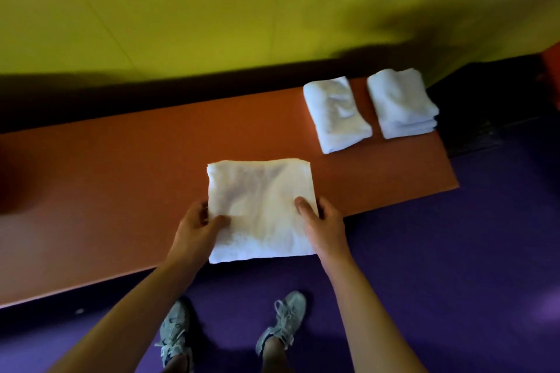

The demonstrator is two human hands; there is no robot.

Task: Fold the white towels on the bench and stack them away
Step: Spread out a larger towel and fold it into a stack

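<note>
Soft, light, floppy towel (260, 209) on counter (121, 166); left hand (198, 227) and right hand (322, 222) fingers clamped on side edges; best gripped there.

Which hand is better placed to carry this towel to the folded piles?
Probably the right hand: it grips the towel on the side nearer the two folded piles at the bench's right end.

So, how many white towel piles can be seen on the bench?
3. One towel at the near edge, held by both hands; one folded pile at the far right; one stack beside it. Layers inside each cannot be counted.
</note>
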